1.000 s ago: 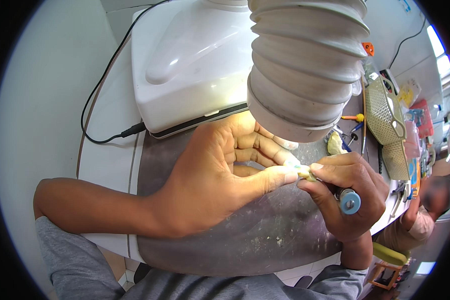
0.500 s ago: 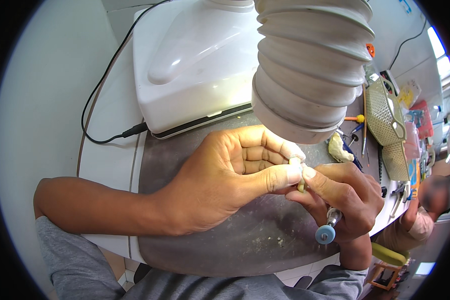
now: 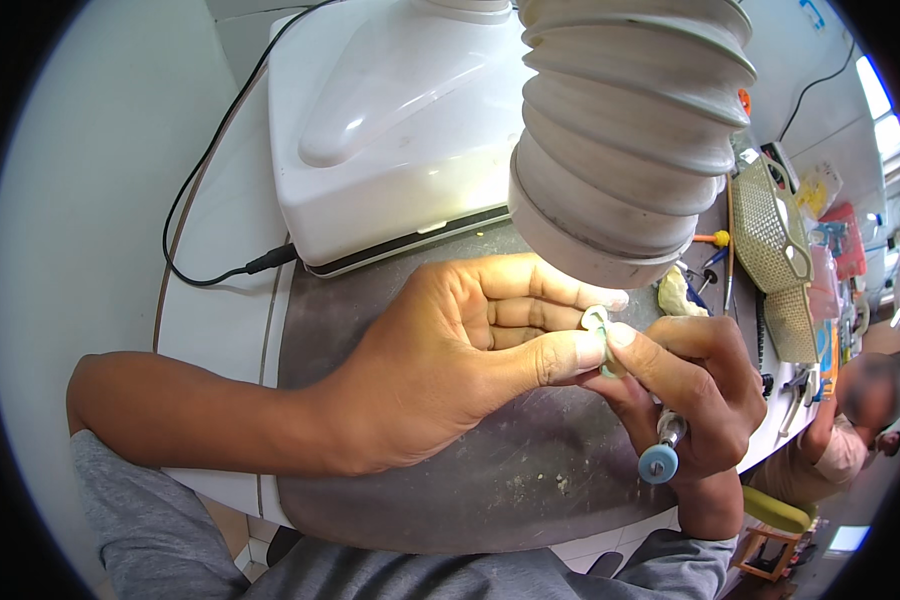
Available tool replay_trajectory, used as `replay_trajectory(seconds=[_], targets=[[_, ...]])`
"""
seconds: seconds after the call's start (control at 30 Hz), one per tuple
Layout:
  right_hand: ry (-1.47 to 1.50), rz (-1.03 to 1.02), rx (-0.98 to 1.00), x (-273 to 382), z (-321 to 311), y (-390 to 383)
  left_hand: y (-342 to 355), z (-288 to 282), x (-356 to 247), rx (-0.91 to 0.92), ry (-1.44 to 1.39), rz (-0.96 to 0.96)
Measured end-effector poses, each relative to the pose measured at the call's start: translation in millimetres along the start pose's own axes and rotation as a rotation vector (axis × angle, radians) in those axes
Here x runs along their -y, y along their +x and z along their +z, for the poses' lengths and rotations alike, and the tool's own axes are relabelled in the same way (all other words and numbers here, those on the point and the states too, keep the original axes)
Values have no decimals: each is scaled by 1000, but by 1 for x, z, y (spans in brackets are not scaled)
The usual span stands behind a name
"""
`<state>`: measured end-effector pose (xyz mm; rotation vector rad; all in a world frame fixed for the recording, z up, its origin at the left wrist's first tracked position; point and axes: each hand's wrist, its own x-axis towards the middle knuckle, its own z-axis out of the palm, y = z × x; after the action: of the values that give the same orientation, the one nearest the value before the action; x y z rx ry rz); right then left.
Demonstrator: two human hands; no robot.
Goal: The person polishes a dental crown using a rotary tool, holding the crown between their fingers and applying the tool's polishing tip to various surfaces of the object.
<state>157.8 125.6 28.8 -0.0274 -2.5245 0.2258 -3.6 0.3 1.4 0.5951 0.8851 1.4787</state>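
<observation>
My left hand (image 3: 460, 365) comes in from the left, palm turned up, its thumb and fingers closed on a small pale dental piece (image 3: 596, 319). Hollow, greenish inner sides of this piece face up between the fingertips. My right hand (image 3: 705, 390) pinches the same piece from the right with thumb and index finger. Tucked in that right hand is a rotary handpiece (image 3: 673, 428), its metal end tipped with a light blue disc (image 3: 658, 464) that points down toward me. The disc is apart from the piece. Fingers hide most of the handpiece's body.
Above my hands hangs a ribbed white suction hose (image 3: 630, 150). A white machine (image 3: 390, 130) with a black cable stands behind the grey mat (image 3: 390, 510). Tools, a pale lump (image 3: 678, 295) and a woven basket (image 3: 770, 220) lie right. Another person (image 3: 830, 440) sits far right.
The dental piece has been turned between my fingertips, so its hollow greenish side now shows. My right hand and the blue disc have shifted slightly; the forearms stay in place.
</observation>
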Motion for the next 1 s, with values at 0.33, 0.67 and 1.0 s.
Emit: replay_trajectory(seconds=[0.33, 0.67, 1.0], targets=[[73, -115, -31, -4, 4, -1, 1, -1, 0, 1, 18, -29], [-135, 96, 154, -11, -7, 4, 2, -3, -5, -16, -46, -132], [-91, 276, 269, -19, 0, -3, 7, -8, 4, 78, 13, -73]])
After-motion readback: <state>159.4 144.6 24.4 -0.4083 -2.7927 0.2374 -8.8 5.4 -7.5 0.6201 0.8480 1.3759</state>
